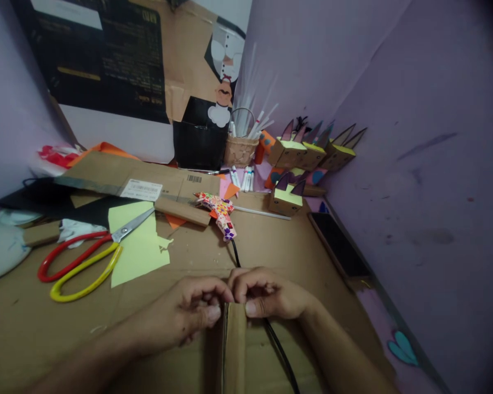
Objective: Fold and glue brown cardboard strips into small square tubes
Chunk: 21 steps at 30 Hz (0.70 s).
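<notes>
A narrow folded cardboard strip stands out from the bottom of the view toward the middle. At its far end, my left hand pinches the left edge between thumb and fingers. My right hand grips the same end from the right, thumb against its side. Beyond my hands lies a flower-patterned glue gun with a clear glue stick in its back. Its black cord runs under my right wrist. Scissors with red and yellow handles rest on yellow-green paper to the left.
A flattened cardboard piece lies behind the scissors. Several small eared cardboard boxes stand at the back right, near a woven basket of glue sticks. A phone lies along the right wall. Cardboard covers the table.
</notes>
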Each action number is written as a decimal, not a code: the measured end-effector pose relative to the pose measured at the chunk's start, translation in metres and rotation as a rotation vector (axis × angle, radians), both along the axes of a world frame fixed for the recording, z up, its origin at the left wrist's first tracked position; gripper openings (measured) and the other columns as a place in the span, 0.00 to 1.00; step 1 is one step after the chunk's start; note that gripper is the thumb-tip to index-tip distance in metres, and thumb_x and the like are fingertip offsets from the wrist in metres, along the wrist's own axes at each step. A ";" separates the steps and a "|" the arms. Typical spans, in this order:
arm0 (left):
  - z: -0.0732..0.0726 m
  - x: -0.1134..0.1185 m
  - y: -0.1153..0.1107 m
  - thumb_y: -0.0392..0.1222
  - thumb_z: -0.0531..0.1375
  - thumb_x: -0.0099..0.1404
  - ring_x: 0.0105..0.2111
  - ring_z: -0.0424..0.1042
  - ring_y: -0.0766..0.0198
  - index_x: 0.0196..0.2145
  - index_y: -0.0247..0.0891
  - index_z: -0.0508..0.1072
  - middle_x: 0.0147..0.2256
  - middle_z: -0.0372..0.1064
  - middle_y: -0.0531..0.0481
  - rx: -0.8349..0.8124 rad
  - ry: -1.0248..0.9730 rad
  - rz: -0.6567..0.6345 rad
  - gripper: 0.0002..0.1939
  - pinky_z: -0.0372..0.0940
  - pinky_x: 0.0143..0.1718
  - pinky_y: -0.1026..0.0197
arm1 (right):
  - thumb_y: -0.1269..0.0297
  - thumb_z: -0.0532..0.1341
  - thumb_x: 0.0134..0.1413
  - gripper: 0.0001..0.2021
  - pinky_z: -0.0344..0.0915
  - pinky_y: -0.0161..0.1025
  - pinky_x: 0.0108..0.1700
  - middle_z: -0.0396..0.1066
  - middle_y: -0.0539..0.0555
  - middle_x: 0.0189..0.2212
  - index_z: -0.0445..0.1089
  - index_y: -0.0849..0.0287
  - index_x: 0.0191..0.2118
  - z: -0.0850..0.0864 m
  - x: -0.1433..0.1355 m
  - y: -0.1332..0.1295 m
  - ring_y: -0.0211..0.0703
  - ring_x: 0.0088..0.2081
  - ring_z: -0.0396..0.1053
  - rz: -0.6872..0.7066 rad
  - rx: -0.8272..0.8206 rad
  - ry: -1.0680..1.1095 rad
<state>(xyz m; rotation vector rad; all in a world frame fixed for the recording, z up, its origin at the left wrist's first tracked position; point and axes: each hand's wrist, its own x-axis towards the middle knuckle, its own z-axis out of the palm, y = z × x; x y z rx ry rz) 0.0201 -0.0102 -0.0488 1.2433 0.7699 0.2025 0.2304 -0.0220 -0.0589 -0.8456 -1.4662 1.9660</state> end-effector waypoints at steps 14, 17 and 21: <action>-0.020 0.016 0.004 0.54 0.55 0.57 0.10 0.59 0.75 0.36 0.39 0.59 0.19 0.63 0.59 -0.230 -0.043 0.052 0.17 0.56 0.09 0.73 | 0.57 0.67 0.41 0.15 0.64 0.27 0.17 0.61 0.45 0.17 0.66 0.64 0.22 -0.017 -0.001 -0.001 0.30 0.16 0.63 -0.145 -0.246 0.022; -0.023 0.019 0.008 0.50 0.53 0.59 0.09 0.59 0.75 0.35 0.40 0.58 0.18 0.61 0.61 -0.228 -0.034 0.019 0.12 0.55 0.08 0.74 | 0.59 0.67 0.41 0.13 0.65 0.28 0.18 0.63 0.47 0.18 0.68 0.64 0.23 -0.015 0.000 -0.001 0.31 0.17 0.65 -0.165 -0.264 0.025; -0.023 0.022 0.013 0.44 0.49 0.63 0.08 0.58 0.74 0.34 0.40 0.57 0.15 0.59 0.62 -0.260 -0.027 -0.056 0.06 0.56 0.07 0.75 | 0.61 0.67 0.41 0.11 0.67 0.30 0.19 0.64 0.48 0.19 0.70 0.64 0.23 -0.015 -0.001 -0.003 0.32 0.18 0.65 -0.203 -0.264 0.031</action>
